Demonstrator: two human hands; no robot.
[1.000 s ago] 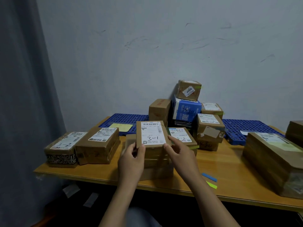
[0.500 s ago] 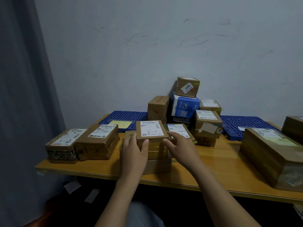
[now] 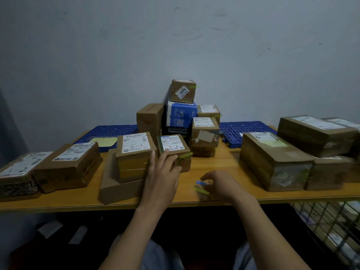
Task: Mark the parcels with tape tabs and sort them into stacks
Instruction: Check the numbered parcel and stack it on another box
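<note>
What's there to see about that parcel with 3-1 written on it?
The parcel marked 3-1 is a brown cardboard box lying flat, its top mostly covered by a white shipping label with a barcode and the handwritten number. It tops a pile: yellow-taped cardboard beneath, then a wider flat box, on the wooden table. The left hand touches its right front corner with straight fingers. No coloured tab shows on it.

The parcel marked 3-1 (image 3: 135, 147) tops a stack on the table (image 3: 214, 162). Just right of it sits the parcel marked 3-2 (image 3: 172, 146). Behind it a pile of parcels (image 3: 181, 114) stands on the pallet (image 3: 243, 129). Left of it lie two parcels (image 3: 72, 162), to its right and nearer the tape tabs (image 3: 201, 187), and far right the large parcels (image 3: 272, 158).
</note>
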